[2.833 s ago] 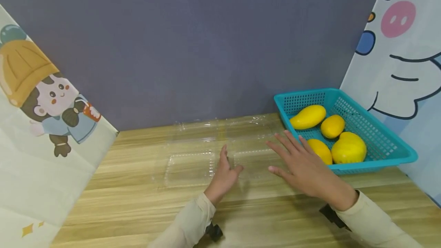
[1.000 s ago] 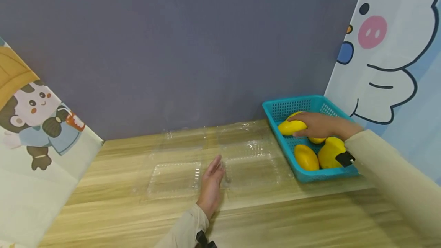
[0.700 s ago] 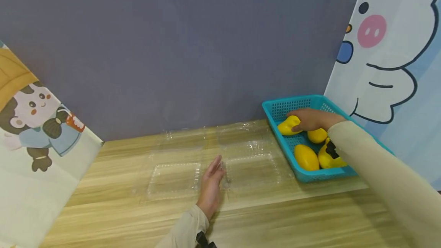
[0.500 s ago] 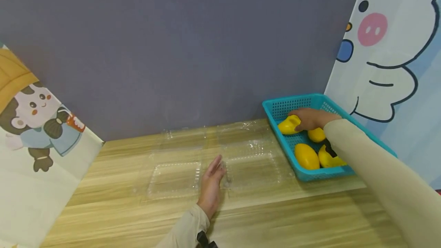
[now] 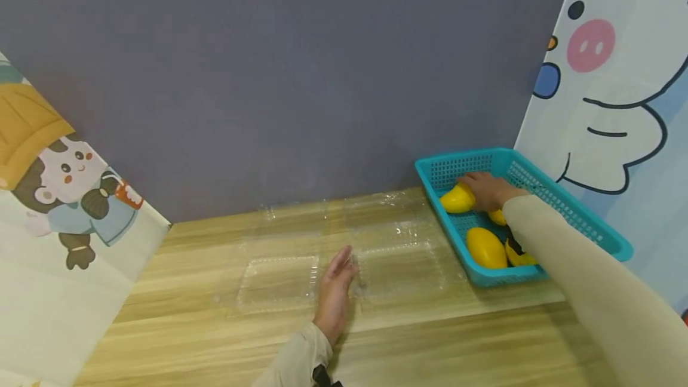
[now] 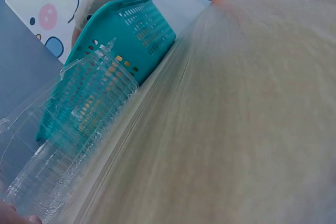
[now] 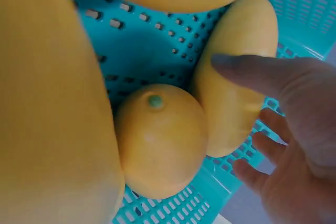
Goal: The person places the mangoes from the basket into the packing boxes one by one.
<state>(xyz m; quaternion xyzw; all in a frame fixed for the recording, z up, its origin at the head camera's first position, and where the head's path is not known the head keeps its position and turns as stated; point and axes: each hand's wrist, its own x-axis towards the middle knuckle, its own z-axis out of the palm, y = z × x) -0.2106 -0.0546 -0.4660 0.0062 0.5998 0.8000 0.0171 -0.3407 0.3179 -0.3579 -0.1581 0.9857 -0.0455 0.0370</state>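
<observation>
My right hand (image 5: 486,190) is in the teal basket (image 5: 586,214), gripping the long yellow mango (image 5: 458,199) near the back left corner. In the right wrist view the thumb lies across that mango (image 7: 236,40), and the other fingers curl at its far side. My left hand (image 5: 334,294) has its fingers extended between two opened clear plastic containers, the left container (image 5: 276,282) and the right container (image 5: 400,267). In the left wrist view its fingertips touch clear plastic (image 6: 58,169) at the lower left corner.
Other yellow mangoes share the basket: one at the front (image 5: 486,248), one partly under the right sleeve (image 5: 520,255), and a small one (image 5: 497,217) by the hand. A grey wall (image 5: 301,88) stands behind the wooden table (image 5: 408,351), with printed panels on both sides.
The right hand has gone from above the table into the basket and taken hold of the long mango, which has turned slightly. The left hand stays by the containers. The head view has shifted.
</observation>
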